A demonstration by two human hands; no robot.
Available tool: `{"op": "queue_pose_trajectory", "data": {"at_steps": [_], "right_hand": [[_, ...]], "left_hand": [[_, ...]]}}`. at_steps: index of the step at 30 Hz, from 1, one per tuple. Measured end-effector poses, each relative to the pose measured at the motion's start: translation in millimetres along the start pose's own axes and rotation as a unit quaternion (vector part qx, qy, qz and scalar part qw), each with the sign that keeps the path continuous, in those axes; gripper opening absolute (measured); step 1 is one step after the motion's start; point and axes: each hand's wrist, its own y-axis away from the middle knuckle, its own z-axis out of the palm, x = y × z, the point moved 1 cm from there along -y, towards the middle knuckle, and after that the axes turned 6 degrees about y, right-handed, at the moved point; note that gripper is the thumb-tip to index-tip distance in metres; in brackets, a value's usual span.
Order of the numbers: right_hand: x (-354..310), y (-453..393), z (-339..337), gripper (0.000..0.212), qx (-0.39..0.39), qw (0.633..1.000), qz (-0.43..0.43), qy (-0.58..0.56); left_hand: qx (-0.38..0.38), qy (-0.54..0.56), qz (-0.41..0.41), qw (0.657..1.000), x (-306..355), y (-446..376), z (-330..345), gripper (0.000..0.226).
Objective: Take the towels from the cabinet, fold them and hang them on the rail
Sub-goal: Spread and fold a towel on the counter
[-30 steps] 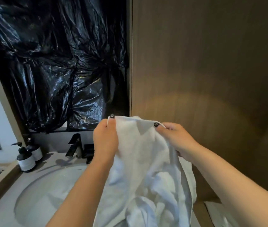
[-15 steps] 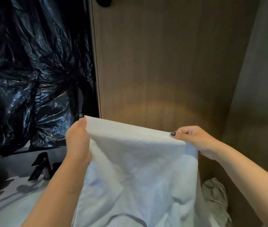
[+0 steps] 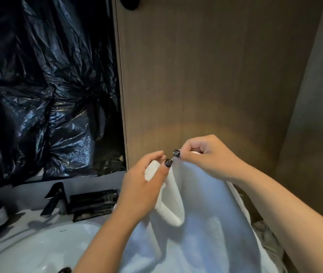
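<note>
1. left hand [image 3: 141,186] pinching one top corner of the white towel [image 3: 202,223], right hand [image 3: 208,156] pinching the other, thumbs nearly touching.
2. towel right of the sink [image 3: 38,251], wood panel [image 3: 206,75] close behind it, open air above.
3. towel hangs doubled, long axis straight down.

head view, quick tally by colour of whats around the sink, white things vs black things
White: 2, the towel and the sink
Black: 3, the faucet, the tray and the plastic sheeting
Total: 5
The blurred bottles at the left edge are left out.
</note>
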Motion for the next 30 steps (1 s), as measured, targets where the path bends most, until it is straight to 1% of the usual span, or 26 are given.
{"op": "queue_pose_trajectory", "data": {"at_steps": [2,3,4,7,10,12,16,19,22,25,27,28,30], "right_hand": [[0,-2,7,0.023,-0.006,1.0,-0.002,-0.013],[3,-2,10,0.024,-0.003,1.0,0.003,-0.025],[6,-1,12,0.026,-0.001,0.999,0.009,-0.036],[16,7,22,0.026,-0.017,0.997,0.026,-0.064],[31,15,27,0.043,-0.021,0.995,0.055,-0.078],[42,21,24,0.047,-0.014,0.994,0.076,-0.081],[68,33,8,0.036,0.001,0.993,0.116,-0.036],[82,40,-6,0.035,0.02,0.992,0.12,-0.02],[89,41,-17,0.017,0.054,0.992,0.118,0.0],[87,35,-19,0.006,0.067,0.994,0.086,0.025],[82,32,-15,0.007,0.062,0.996,0.06,0.035],[79,30,-13,0.007,0.056,0.997,0.047,0.037],[68,28,-5,0.005,0.029,0.999,0.021,0.034]], "left_hand": [[-0.027,-0.002,0.003,1.0,-4,6,10,0.02],[-0.03,-0.001,-0.001,1.0,-7,9,13,0.016],[-0.023,-0.01,0.001,1.0,-10,12,15,0.017],[0.019,-0.019,0.008,1.0,-17,20,15,0.024],[0.071,-0.003,-0.018,0.997,-21,21,12,0.021],[0.095,-0.001,-0.051,0.994,-25,20,5,0.021],[0.134,-0.011,-0.102,0.986,-35,20,-16,0.021],[0.174,-0.032,-0.133,0.975,-41,17,-30,0.021],[0.21,-0.057,-0.156,0.963,-44,10,-46,0.019],[0.199,-0.115,-0.168,0.959,-42,4,-52,0.018],[0.182,-0.132,-0.147,0.963,-34,6,-48,0.012],[0.169,-0.14,-0.127,0.967,-29,8,-44,0.017],[0.122,-0.164,-0.076,0.976,-24,10,-34,0.04]]}}
